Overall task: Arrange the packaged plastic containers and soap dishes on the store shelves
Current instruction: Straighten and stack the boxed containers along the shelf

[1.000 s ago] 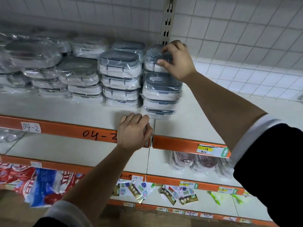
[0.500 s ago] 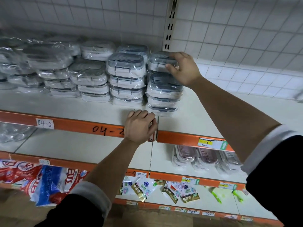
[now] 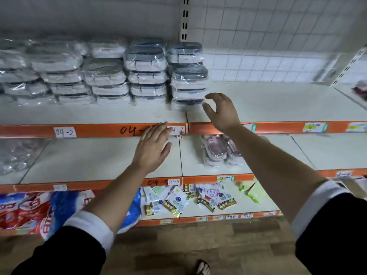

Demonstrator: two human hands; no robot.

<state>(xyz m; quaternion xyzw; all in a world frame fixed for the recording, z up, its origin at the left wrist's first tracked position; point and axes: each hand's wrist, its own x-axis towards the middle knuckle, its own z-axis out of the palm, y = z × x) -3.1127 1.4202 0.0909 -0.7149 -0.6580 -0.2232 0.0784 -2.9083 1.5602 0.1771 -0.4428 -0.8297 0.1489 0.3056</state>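
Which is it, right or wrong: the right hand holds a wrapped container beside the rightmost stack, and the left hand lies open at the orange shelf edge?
Wrong in one respect. The head view shows the right hand holding nothing, its fingers loosely curled and empty, beside the rightmost stack. The left hand does lie open at the orange shelf edge.

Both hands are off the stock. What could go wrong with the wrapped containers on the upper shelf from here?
1. The rightmost front stack of plastic-wrapped grey-lidded containers looks uneven and stands near the orange shelf edge; a knock could tip it off.
2. The right hand hovers open just beside that stack, so a careless move might bump it.
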